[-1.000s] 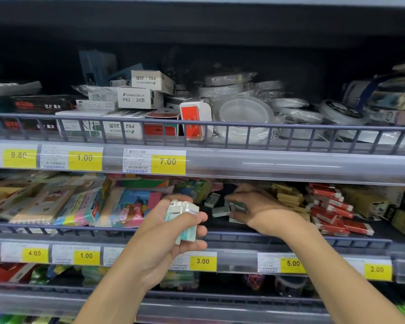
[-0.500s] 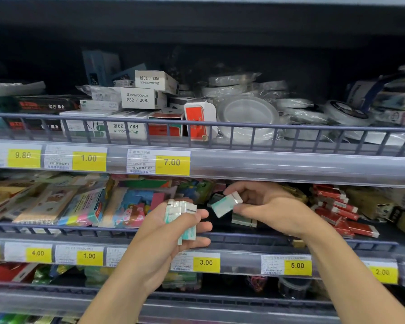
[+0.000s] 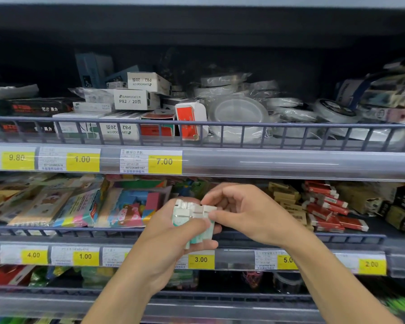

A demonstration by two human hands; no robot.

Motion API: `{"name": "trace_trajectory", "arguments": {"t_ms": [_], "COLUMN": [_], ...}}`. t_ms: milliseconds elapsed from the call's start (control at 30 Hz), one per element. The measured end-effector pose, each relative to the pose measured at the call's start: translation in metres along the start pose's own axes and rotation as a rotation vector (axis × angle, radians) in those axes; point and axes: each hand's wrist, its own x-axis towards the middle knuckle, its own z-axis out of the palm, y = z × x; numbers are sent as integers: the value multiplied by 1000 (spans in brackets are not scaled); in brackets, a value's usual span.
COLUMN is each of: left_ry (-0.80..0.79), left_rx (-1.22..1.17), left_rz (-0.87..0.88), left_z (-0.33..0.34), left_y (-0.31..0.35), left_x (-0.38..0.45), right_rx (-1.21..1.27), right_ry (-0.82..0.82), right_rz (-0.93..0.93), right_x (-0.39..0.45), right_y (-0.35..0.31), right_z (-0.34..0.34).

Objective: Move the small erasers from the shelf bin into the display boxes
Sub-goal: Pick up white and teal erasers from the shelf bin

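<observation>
At the left end of the middle shelf (image 3: 63, 232), flat colourful packets (image 3: 40, 206) lean against its wire front rail; just right of them, in front of that rail near the shelf's middle, the left hand (image 3: 173, 232) is curled round a stack of small erasers (image 3: 192, 220), white-topped with pale green sleeves, thumb laid across the front of the stack and fingers wrapped behind it; the erasers stand with their long axis roughly upright, white ends up; touching that stack from the right, the right hand (image 3: 246, 213) pinches one more eraser (image 3: 207, 210) between thumb and forefinger and sets it against the stack's right side; so both hands are grasping, neither released, and they meet at the stack; how many erasers the stack holds I cannot tell, since blur and fingers hide the count; behind and right of the right hand lie yellowish boxes (image 3: 285, 197) and red-and-white packs (image 3: 325, 206) toward the shelf's right end; which of these, if any, is a display box I cannot tell, and the bin the erasers come from is hidden behind the hands; judging from this, the gathered stack sits nearer the left hand, which carries it, while the right hand is the free one for feeding and placing, and any box to the right lies on its side
</observation>
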Motion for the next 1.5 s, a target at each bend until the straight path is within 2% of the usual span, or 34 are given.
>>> {"name": "trace_trajectory", "arguments": {"t_ms": [133, 267, 367, 467, 567, 900, 1200, 1300, 1367, 1433, 1500], "left_ry": [1, 14, 14, 28, 34, 52, 96, 85, 83, 90, 93], "left_rx": [101, 110, 57, 48, 40, -24, -18, -41, -56, -65, -85], "left_rz": [22, -6, -22, -1, 14, -9, 12, -2, -8, -12, -17], "left_z": [4, 4, 2, 0, -1, -4, -7, -6, -5, -4, -3], "left_y": [-3, -6, -5, -4, -3, -4, 2, 1, 2, 2, 3], "left_x": [-1, -2, -4, -4, -3, -3, -4, -5, -6, -6, -5], "right_rx": [-165, -47, -308, -545, -679, -775, -827, -802, -706, -456, -128], "right_ry": [36, 22, 119, 2, -140, -241, -297, -248, -128, -22, 0], "right_rz": [-14, 8, 181, 401, 495, 509, 616, 613, 530, 398, 266], "right_x": [-2, -3, 0, 5, 9, 16, 18, 15, 9, 1, -7], "right_y": [-2, 2, 22, 43, 54, 55, 49, 46, 42, 37, 26], "right_z": [2, -9, -29, -42, -39, -38, -39, -39, -40, -40, -37]}}
